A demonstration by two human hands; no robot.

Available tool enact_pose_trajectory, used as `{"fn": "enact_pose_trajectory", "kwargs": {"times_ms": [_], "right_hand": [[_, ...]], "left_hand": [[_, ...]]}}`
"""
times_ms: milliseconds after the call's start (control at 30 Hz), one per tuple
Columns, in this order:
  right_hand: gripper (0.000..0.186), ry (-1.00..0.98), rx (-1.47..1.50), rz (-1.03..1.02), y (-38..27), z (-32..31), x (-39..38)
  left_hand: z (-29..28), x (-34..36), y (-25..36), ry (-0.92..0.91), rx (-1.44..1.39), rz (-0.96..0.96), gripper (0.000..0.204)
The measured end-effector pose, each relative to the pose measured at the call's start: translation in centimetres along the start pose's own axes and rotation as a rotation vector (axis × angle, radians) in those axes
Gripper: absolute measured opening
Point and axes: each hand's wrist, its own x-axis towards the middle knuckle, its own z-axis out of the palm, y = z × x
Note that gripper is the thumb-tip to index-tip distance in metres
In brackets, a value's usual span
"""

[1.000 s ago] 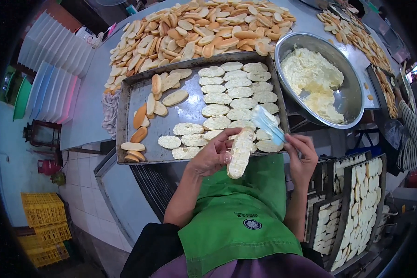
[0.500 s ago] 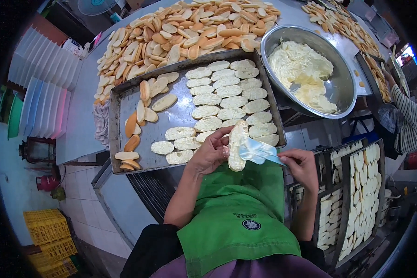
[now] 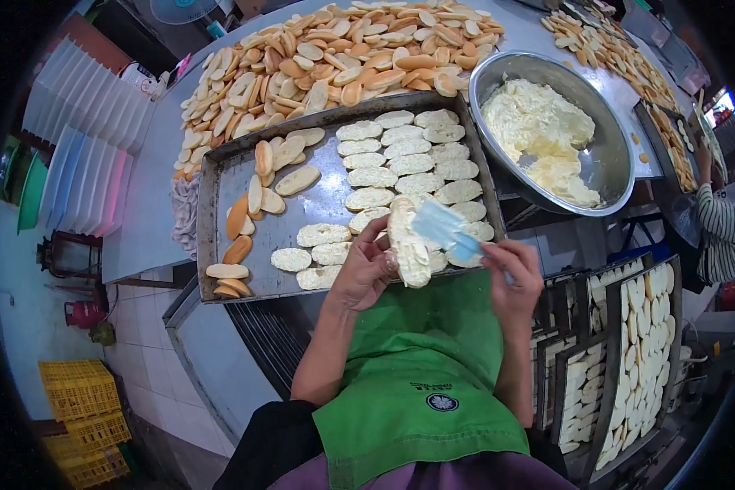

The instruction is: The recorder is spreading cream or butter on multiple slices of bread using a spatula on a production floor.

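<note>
My left hand (image 3: 366, 273) grips an oval bread slice (image 3: 408, 245) coated with pale cream, held over the near edge of a dark metal baking tray (image 3: 212, 196). In my right hand (image 3: 514, 278) is a light blue plastic spatula (image 3: 449, 229), its cream-smeared blade against the upper right side of the slice. Rows of cream-coated slices (image 3: 371, 177) lie on the right and middle of the tray. Several plain slices (image 3: 297, 180) rest at its left. A large steel bowl (image 3: 625, 184) stands to the right, holding a mound of pale cream (image 3: 539, 122).
A big heap of oval bread slices (image 3: 335, 53) covers the table beyond the tray. Racked trays of slices (image 3: 641, 351) stand at the lower right. Stacked plastic trays (image 3: 90, 180) are at the left, yellow crates (image 3: 82, 400) below. A person in a striped sleeve (image 3: 714, 220) works at far right.
The spatula has moved up along the slice, and its blade has turned more flatly into view. My right hand has risen and shifted a little left. The slice stays in my left hand.
</note>
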Motion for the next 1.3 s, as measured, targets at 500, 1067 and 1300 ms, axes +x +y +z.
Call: {"fn": "enact_pose_trajectory", "kwargs": {"times_ms": [500, 1067, 1300], "right_hand": [[0.024, -0.238, 0.231, 0.159, -0.1, -0.5, -1.1], [0.022, -0.157, 0.045, 0.128, -0.1, -1.4, 0.3], [0.025, -0.012, -0.078, 0.026, -1.2, -0.8, 0.2]], "left_hand": [[-0.1, -0.6, 0.5, 0.132, 0.136, 0.115, 0.077], [0.5, -1.4, -1.0, -0.026, 0.188, -0.117, 0.087], [1.4, -0.4, -0.5, 0.01, 0.17, -0.049, 0.086]]}}
